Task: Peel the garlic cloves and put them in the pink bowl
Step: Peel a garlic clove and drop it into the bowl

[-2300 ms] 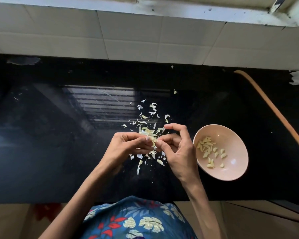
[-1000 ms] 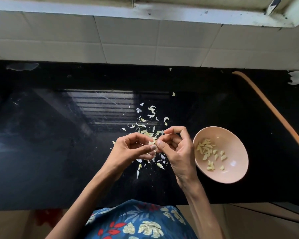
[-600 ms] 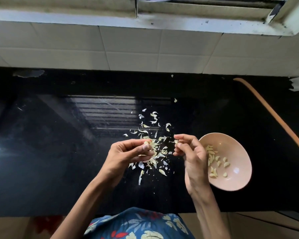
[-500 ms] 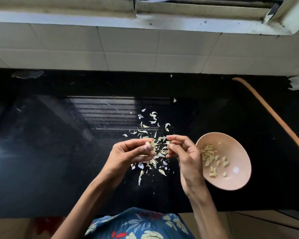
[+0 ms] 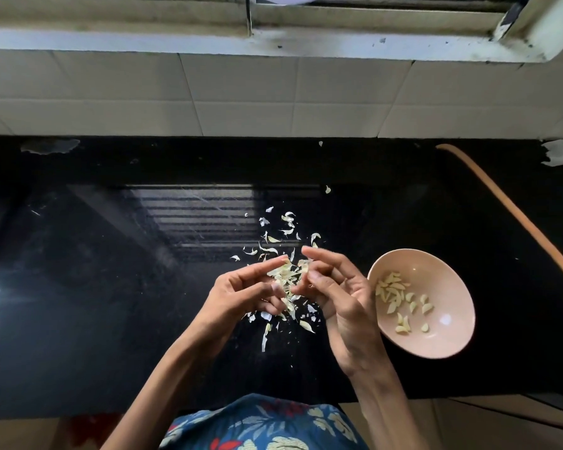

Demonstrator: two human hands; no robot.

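My left hand (image 5: 241, 289) and my right hand (image 5: 335, 293) hover close together over a heap of garlic skins and bits (image 5: 288, 277) on the black counter. The fingers of both hands are loosely spread, and I see nothing pinched in either one. My left index finger points at the heap, with the thumb apart from it. The pink bowl (image 5: 449, 342) stands just right of my right hand and holds several peeled garlic cloves (image 5: 394, 292). Whether an unpeeled clove lies in the heap is unclear.
Loose skins (image 5: 286, 219) are scattered on the counter (image 5: 111, 287) beyond the hands. An orange hose (image 5: 514, 212) curves along the right side. A white tiled wall (image 5: 241, 99) stands behind. The counter's front edge is near my body.
Half a second ago both hands pinched small pieces near each other. Now the fingers of both have spread open over the heap. The bowl has not moved.
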